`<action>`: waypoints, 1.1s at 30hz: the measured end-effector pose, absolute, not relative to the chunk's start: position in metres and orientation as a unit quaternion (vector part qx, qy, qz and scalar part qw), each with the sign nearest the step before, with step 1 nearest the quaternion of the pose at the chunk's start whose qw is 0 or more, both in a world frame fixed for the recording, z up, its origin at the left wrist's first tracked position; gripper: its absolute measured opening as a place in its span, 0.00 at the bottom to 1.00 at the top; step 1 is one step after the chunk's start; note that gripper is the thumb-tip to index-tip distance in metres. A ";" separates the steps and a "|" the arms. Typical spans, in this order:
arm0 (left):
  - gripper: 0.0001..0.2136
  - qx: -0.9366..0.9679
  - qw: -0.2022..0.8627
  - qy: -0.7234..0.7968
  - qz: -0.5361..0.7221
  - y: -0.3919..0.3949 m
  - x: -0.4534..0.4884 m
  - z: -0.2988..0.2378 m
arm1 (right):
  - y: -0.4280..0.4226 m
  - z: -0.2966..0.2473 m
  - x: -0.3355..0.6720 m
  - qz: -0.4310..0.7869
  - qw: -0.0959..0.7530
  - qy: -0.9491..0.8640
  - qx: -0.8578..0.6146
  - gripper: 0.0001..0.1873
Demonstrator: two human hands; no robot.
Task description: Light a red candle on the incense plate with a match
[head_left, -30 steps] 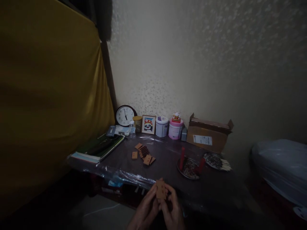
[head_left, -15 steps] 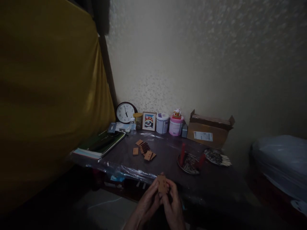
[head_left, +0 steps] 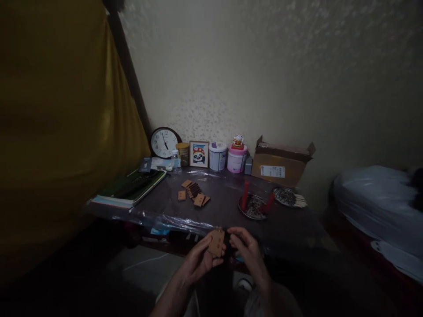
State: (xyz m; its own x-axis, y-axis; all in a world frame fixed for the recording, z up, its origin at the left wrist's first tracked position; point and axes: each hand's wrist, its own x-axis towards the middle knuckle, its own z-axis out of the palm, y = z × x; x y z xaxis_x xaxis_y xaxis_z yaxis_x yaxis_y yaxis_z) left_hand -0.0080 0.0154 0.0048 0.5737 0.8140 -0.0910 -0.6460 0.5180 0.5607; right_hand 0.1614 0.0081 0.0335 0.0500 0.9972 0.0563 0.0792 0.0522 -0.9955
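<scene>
My left hand (head_left: 200,260) grips a few small brown rectangular cards (head_left: 216,243) with dark red marks, thumb on the near side and fingers behind. Just right of them, apart from the cards, is my right hand (head_left: 247,251). Its fingers are curled with thumb and forefinger close together; anything between them is too small to make out. On the dark table beyond my hands lies a loose group of similar brown cards (head_left: 199,200), with a leaning row of them (head_left: 193,189) seen edge-on and a single card (head_left: 181,195) to its left.
Red candles (head_left: 245,195) stand and lean on a round dish (head_left: 252,215); another dish (head_left: 284,196) holds pale sticks. Along the wall are a clock (head_left: 165,143), framed panda picture (head_left: 199,154), tubs (head_left: 217,157) and a cardboard box (head_left: 280,167). Books (head_left: 132,191) lie left.
My right hand has come off the cards and moved right. The cards, now in my left hand alone, look tilted and slightly fanned. The view has shifted, so the table appears higher.
</scene>
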 end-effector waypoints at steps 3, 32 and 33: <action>0.16 0.256 0.864 0.171 0.398 0.014 -0.008 0.007 | 0.011 0.029 0.162 0.457 0.513 -0.517 -0.510 0.17; 0.18 0.312 0.849 0.243 0.351 0.018 -0.009 -0.005 | 0.011 0.017 0.166 0.378 0.438 -0.599 -0.553 0.06; 0.18 0.314 0.845 0.248 0.355 0.017 -0.009 -0.004 | 0.011 0.017 0.165 0.376 0.431 -0.604 -0.555 0.06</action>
